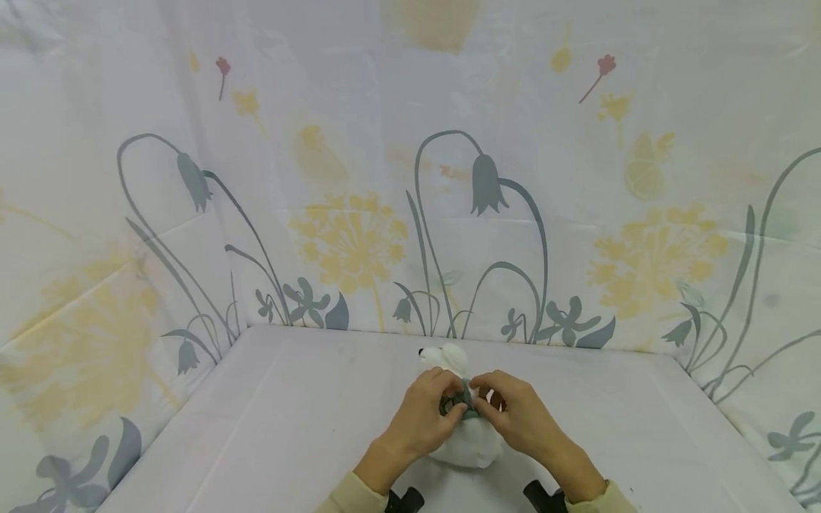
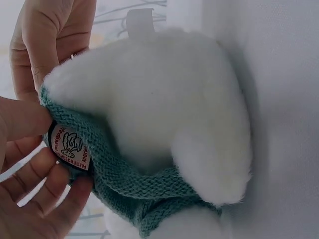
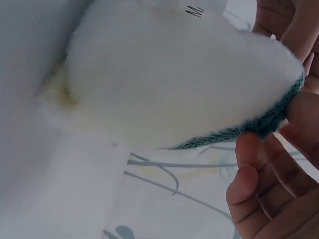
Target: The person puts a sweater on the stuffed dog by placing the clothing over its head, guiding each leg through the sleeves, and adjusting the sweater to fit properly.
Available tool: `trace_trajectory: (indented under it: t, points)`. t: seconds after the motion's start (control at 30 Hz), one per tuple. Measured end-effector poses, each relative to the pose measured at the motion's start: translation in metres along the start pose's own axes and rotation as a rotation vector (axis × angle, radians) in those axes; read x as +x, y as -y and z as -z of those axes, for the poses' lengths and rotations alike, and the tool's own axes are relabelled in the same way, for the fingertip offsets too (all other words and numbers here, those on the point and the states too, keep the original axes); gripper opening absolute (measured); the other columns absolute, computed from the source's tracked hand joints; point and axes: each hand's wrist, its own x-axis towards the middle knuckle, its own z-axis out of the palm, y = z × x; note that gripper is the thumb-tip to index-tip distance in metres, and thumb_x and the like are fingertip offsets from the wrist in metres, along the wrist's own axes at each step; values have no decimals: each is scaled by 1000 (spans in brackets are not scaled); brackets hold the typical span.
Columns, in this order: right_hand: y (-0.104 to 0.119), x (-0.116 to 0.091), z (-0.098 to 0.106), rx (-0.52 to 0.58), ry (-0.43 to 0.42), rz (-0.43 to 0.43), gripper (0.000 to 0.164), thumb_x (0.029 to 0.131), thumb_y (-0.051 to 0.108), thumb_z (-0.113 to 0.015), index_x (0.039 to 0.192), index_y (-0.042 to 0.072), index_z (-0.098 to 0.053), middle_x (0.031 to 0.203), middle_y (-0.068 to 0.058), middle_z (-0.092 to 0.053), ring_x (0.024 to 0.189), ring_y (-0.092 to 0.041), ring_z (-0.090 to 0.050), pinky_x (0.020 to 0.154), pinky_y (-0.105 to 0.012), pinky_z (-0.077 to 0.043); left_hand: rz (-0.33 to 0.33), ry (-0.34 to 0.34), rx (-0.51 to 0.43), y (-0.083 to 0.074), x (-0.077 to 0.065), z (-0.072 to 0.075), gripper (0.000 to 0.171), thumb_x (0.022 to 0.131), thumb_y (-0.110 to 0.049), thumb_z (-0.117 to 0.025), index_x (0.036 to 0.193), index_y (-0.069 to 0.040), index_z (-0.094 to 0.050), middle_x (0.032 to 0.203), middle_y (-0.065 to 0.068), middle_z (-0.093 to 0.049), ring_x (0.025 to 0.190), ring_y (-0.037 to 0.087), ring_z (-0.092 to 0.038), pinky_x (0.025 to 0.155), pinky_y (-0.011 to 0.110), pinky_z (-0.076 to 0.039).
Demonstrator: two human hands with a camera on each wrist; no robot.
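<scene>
A white plush toy (image 1: 471, 445) with a dark nose sits on the table, its head up and tilted to the left in the head view. It wears a green knitted garment (image 2: 119, 164), which carries a patch (image 2: 70, 147) with a drawn figure and lettering. My left hand (image 1: 426, 406) pinches the garment's edge beside the patch. From the other side my right hand (image 1: 516, 413) pinches the knit near a furry arm of the toy. The fingers of both hands almost meet behind the toy's neck. In the right wrist view, the garment is mostly hidden behind white fur.
The white table (image 1: 288, 413) reaches back to a wall covering (image 1: 359, 142) printed with grey and yellow flowers. A small white fabric tag (image 2: 141, 24) sticks out of the toy. Dark wrist mounts (image 1: 545, 496) show beneath the sleeves.
</scene>
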Motion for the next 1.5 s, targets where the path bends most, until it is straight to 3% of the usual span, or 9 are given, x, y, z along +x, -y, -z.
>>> trace_trajectory:
  t: [0.27, 0.47, 0.63, 0.77, 1.03, 1.2, 1.3, 1.4, 1.5]
  points:
    - [-2, 0, 1, 9, 41, -49, 25, 83, 3, -72, 106, 11, -66, 97, 3, -66, 62, 0, -50, 52, -20, -44, 119, 37, -5, -2, -1, -2, 26, 82, -12, -74, 104, -10, -62, 78, -5, -57, 68, 6, -51, 61, 16, -42]
    - [-2, 0, -1, 48, 34, -68, 21, 84, 0, -70, 100, 13, -67, 86, 6, -65, 58, 0, -49, 50, -21, -44, 114, 24, -49, -2, -1, -6, 27, 80, -6, -73, 104, -10, -62, 77, -8, -59, 70, 3, -56, 63, 14, -45]
    - [-3, 0, -6, 100, -18, -102, 24, 81, -4, -69, 91, 18, -68, 72, 13, -57, 51, 0, -44, 44, -21, -41, 114, 27, -85, -2, -2, -7, 26, 80, 0, -71, 102, -8, -61, 75, -9, -59, 69, 0, -54, 62, 13, -45]
    - [-3, 0, -8, 120, -66, -151, 23, 80, -1, -72, 88, 21, -69, 72, 13, -59, 50, -1, -44, 44, -21, -41, 108, 18, -74, -3, -2, -7, 28, 79, 1, -71, 102, -9, -61, 73, -9, -59, 67, -1, -53, 61, 14, -44]
    - [-4, 3, -1, 254, -98, -374, 12, 81, 5, -73, 87, 15, -71, 79, 3, -67, 50, -9, -51, 46, -25, -43, 109, 25, -21, -3, -1, -6, 36, 75, 0, -69, 107, -15, -62, 69, -13, -54, 62, -2, -46, 56, 14, -39]
    - [-4, 6, 9, 371, -123, -557, 7, 83, 6, -72, 90, 7, -71, 84, -6, -66, 62, -16, -58, 54, -26, -46, 121, 75, 13, -1, -2, -9, 37, 75, -1, -68, 109, -16, -63, 68, -14, -49, 60, -2, -42, 54, 15, -37]
    - [-5, 6, 14, 430, -132, -623, 10, 84, 7, -71, 92, 3, -69, 87, -9, -64, 66, -15, -56, 55, -25, -45, 132, 104, 39, 0, -3, -12, 37, 76, -2, -68, 110, -16, -63, 69, -14, -47, 60, -1, -42, 54, 16, -37]
    - [-5, 7, 16, 407, -72, -610, 13, 85, 13, -71, 96, 5, -68, 85, -8, -63, 60, -14, -53, 52, -26, -45, 143, 91, 59, 0, -3, -12, 33, 77, -4, -69, 108, -15, -64, 71, -13, -47, 63, 0, -42, 55, 16, -37]
    - [-2, 6, 16, 282, 23, -494, 23, 85, 22, -73, 104, 10, -66, 87, -4, -64, 57, -11, -54, 51, -27, -46, 137, 51, 28, -1, -3, -10, 28, 78, -7, -71, 106, -11, -64, 74, -9, -50, 66, 2, -44, 58, 16, -38]
